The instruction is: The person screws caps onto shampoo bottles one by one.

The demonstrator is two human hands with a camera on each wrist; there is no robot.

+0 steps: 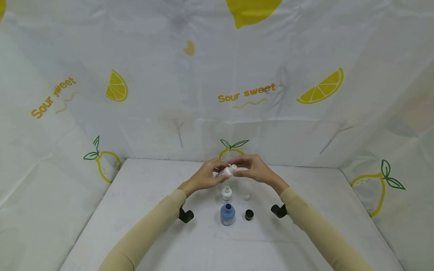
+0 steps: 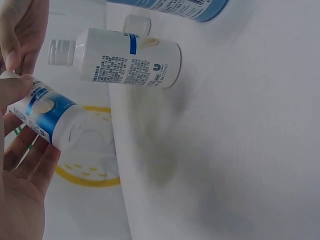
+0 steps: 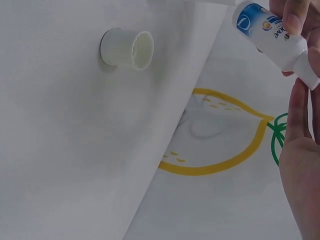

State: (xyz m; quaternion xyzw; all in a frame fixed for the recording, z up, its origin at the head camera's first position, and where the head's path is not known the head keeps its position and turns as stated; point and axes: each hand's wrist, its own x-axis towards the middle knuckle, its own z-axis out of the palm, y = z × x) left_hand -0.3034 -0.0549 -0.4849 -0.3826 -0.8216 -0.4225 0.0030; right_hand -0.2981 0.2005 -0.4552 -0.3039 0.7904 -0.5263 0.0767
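Above the far part of the table my left hand (image 1: 207,176) grips a small white bottle (image 1: 222,173) with a blue label, tilted with its capped end toward the right. My right hand (image 1: 255,170) pinches the bottle's white cap (image 3: 306,71) between thumb and fingers. The cap sits on the neck; whether it is loose cannot be seen. Below the hands stands an uncapped white bottle (image 2: 125,57) with a bare threaded neck. Nearer to me is an uncapped blue bottle (image 1: 227,215), also upright.
A white cap (image 3: 122,48) lies on the table right of the white bottle. A black cap (image 1: 249,215) lies right of the blue bottle. The white-covered table (image 1: 162,241) meets a lemon-printed sheet (image 1: 169,94) behind and at both sides.
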